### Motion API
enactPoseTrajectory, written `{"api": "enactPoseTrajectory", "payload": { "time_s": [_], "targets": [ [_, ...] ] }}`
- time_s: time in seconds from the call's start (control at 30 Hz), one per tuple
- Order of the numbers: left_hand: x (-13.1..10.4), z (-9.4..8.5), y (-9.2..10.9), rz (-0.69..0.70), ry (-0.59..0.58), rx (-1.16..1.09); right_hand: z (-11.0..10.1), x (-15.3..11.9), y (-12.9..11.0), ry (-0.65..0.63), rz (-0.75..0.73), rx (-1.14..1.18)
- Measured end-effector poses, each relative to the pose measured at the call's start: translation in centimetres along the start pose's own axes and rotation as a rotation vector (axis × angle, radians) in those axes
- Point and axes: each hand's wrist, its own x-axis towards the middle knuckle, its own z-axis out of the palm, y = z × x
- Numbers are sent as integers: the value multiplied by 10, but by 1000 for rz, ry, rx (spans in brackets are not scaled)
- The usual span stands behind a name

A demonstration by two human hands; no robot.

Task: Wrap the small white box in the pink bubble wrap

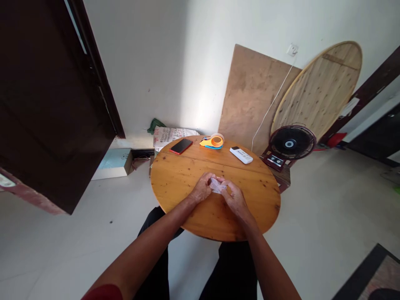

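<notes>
Small white piece [216, 186] sits between both hands over the desk [175, 179]: left hand [203, 188] and right hand [235, 199] both pinch its edges, fingertips closed on it.

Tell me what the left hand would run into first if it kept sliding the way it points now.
The left hand points rightward across the round table, so it would meet the small whitish piece pinched between both hands, then at once the right hand. They already touch, as far as this view shows.
</notes>
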Motion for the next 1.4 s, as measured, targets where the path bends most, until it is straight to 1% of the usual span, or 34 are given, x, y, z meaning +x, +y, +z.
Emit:
{"api": "enactPoseTrajectory", "payload": {
  "time_s": [0.1,0.23,0.3,0.43,0.53,0.67,0.8,0.9,1.13,1.27,1.4],
  "targets": [
    [-1,-7,-1,-38,-67,-83,0,-1,2,-14,-12,-38],
    [-6,-14,-3,-39,-37,-102,1,-2,7,0,-43,-95],
    [-9,-15,-5,-17,-48,-93,2,-3,10,12,-81,-135],
    [-13,-16,-3,90,-75,29,3,-6,14,44,-209,-281],
    [-15,-17,1,168,-86,135,3,-11,11,53,-284,-437],
    [-17,-17,3,196,-101,196,1,-17,3,-19,-299,-564],
    [-17,-18,0,199,-114,276,0,-20,4,-68,-287,-626],
    [-16,-18,-5,186,-135,275,1,-20,8,-72,-296,-644],
    [-12,-13,-14,116,-181,73,4,-19,11,-40,-279,-625],
    [-12,-13,-12,121,-169,74,5,-18,11,-29,-271,-546],
    [-14,-13,-5,137,-135,87,5,-18,8,-12,-238,-418]
  ]
}}
